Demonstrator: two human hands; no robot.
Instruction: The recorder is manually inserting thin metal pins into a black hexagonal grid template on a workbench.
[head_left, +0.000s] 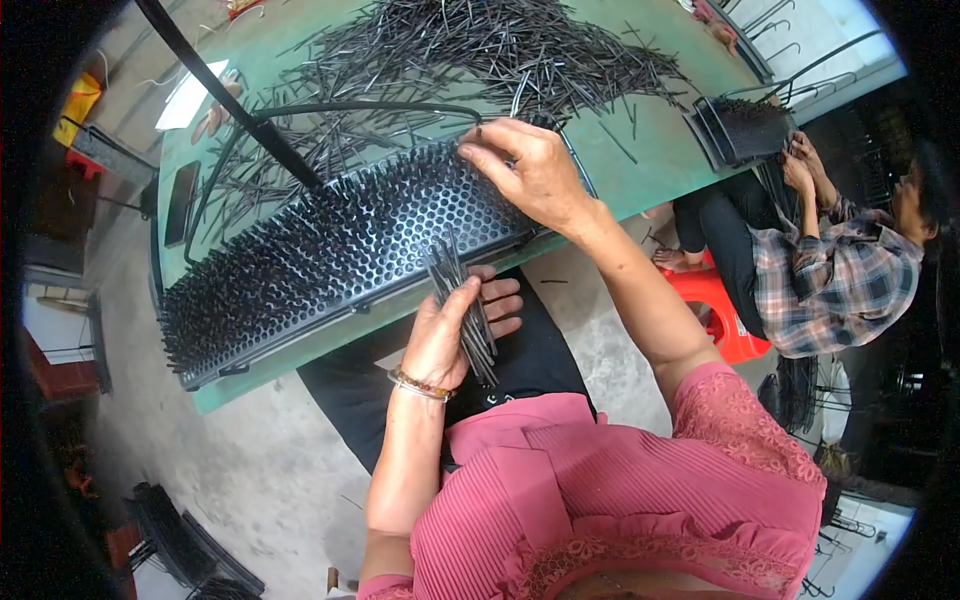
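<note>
My left hand [436, 335], with a beaded bracelet at the wrist, holds a bundle of thin dark sticks [446, 268] under its thumb, fingers partly spread beneath. In front of me a long black perforated tray [405, 235] lies slanted along the table's near edge. Upright dark sticks [260, 255] fill its left part and far side densely; open holes show toward the near right. My right hand [535, 170] is over the tray's right end, thumb and forefinger pinched together at the far rim. Whatever is between those fingertips is too small to make out.
A large heap of loose dark sticks [470, 50] covers the far side of the green table [640, 185]. A black bar [230, 95] rises over the tray. A phone [181, 205] lies at left. At right a person [820, 270] on a red stool [715, 310] handles another tray [745, 130].
</note>
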